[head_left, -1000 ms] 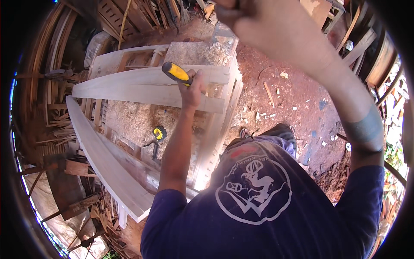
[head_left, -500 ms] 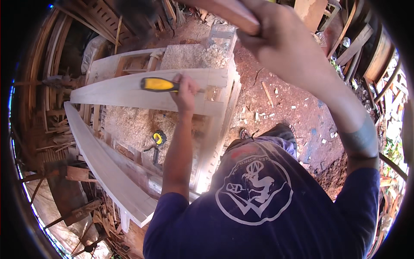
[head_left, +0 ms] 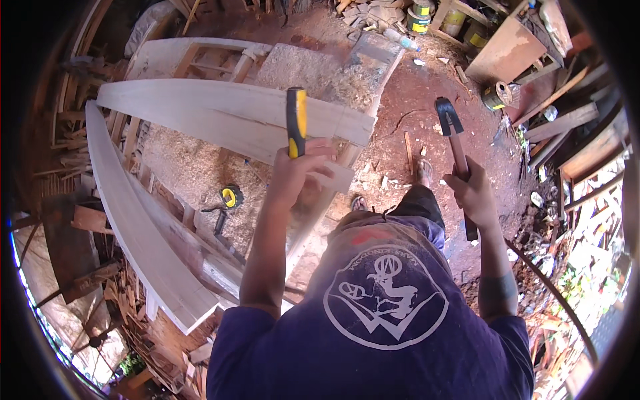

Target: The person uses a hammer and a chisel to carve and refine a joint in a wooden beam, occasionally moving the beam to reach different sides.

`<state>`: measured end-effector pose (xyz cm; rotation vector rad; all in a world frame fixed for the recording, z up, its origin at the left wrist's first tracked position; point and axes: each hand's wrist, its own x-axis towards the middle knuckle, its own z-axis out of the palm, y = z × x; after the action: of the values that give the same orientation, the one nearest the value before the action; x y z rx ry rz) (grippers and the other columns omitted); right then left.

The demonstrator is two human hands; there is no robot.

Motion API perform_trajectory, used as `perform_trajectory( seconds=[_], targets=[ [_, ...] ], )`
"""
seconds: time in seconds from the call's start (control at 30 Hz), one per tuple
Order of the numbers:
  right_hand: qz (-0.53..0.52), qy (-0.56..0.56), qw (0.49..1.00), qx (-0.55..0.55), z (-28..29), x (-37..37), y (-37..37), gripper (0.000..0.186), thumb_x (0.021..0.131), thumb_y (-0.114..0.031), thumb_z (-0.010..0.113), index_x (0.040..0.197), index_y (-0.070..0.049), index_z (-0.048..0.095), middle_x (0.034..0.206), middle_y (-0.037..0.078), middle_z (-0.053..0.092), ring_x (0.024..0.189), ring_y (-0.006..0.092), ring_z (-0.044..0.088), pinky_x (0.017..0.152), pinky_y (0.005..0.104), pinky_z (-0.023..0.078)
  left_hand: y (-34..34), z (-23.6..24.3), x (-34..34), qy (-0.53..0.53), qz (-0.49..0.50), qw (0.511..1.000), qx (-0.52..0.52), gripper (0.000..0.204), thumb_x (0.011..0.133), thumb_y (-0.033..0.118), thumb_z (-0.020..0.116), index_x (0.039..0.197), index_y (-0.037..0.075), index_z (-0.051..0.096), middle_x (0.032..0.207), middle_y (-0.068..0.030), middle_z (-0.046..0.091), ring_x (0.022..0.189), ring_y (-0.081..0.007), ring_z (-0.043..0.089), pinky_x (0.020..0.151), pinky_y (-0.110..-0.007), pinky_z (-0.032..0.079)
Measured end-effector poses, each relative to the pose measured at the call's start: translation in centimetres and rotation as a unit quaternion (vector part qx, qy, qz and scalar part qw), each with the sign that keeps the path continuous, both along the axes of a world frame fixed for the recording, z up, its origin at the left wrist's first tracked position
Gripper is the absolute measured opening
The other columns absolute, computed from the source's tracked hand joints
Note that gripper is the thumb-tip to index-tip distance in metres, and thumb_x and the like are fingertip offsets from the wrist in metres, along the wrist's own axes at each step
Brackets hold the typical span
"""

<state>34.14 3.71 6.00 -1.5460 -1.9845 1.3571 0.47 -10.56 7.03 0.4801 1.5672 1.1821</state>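
Observation:
My left hand (head_left: 301,172) is closed around a chisel (head_left: 297,123) whose yellow-and-black handle points up past the fingers. Its blade cannot be seen. That hand is at the right end of a long pale curved board (head_left: 220,110), where the end is cut into a stepped shape. Over the floor to the right, my right hand (head_left: 475,193) grips a hammer (head_left: 458,150) by its wooden handle, dark metal head uppermost. The hammer is well apart from the chisel and the board.
A second curved board (head_left: 137,220) slants along the left. Beneath the boards lies a bench strewn with shavings (head_left: 180,157), with a yellow-and-black tape measure (head_left: 231,197) on it. Paint cans (head_left: 497,97), planks and wood scraps line the back and right.
My right hand has come down from high and close to the view to the lower right with the hammer. My left hand has turned the chisel from lying sideways to handle-up.

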Motion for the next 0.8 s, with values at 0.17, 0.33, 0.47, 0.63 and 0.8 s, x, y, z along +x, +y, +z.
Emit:
perform_trajectory(
  seconds=[0.17,0.33,0.47,0.63,0.8],
  targets=[
    [0.086,-0.056,0.994,0.048,-2.1,-1.9,6.4,0.025,0.088,-0.019,0.075,0.094,0.001,0.061,0.074,0.018,0.062,0.066,0.0301,0.059,0.063,0.0424,0.046,-1.0,1.2,-0.3,0.025,0.124,0.992,-0.025,0.054,0.088,0.002,0.052,0.14,-0.008,0.054,0.115,-0.0212,0.073,0.07,-0.0206,0.071,0.048,-0.027,0.051],
    [0.243,-0.018,0.963,0.113,-3.4,-9.6,15.1,0.033,0.09,-0.021,0.073,0.113,0.0,0.06,0.083,0.024,0.067,0.079,0.0426,0.068,0.07,0.0473,0.05,-1.9,0.7,2.4,0.091,0.283,0.948,-0.112,0.022,0.095,0.014,0.069,0.111,-0.001,0.068,0.076,-0.0044,0.065,0.051,-0.0096,0.054,0.044,-0.023,0.041],
    [0.382,0.003,0.903,0.197,-5.1,-18.7,20.0,0.037,0.092,-0.023,0.067,0.121,-0.002,0.058,0.088,0.026,0.069,0.086,0.0464,0.069,0.076,0.0543,0.052,-1.4,0.2,8.6,0.295,0.318,0.874,-0.218,0.03,0.091,0.026,0.078,0.094,-0.001,0.067,0.066,-0.0037,0.056,0.059,-0.011,0.048,0.055,-0.032,0.042],
    [0.513,-0.079,0.807,0.281,-7.3,-29.6,20.6,0.037,0.093,-0.024,0.063,0.123,-0.003,0.059,0.098,0.025,0.071,0.092,0.0461,0.069,0.082,0.0571,0.054,-0.9,0.3,18.4,0.284,0.312,0.865,-0.273,0.032,0.089,0.025,0.079,0.107,0.0,0.069,0.079,-0.0139,0.068,0.069,-0.0152,0.061,0.066,-0.035,0.052],
    [0.57,0.072,0.732,0.367,-3.6,-29.0,17.7,0.04,0.095,-0.029,0.065,0.125,-0.002,0.062,0.119,0.027,0.066,0.11,0.0405,0.066,0.092,0.052,0.053,0.2,2.1,23.8,0.244,0.266,0.897,-0.254,0.034,0.089,0.024,0.08,0.116,0.005,0.072,0.089,-0.016,0.075,0.078,-0.0245,0.074,0.075,-0.036,0.056]
  ],
)
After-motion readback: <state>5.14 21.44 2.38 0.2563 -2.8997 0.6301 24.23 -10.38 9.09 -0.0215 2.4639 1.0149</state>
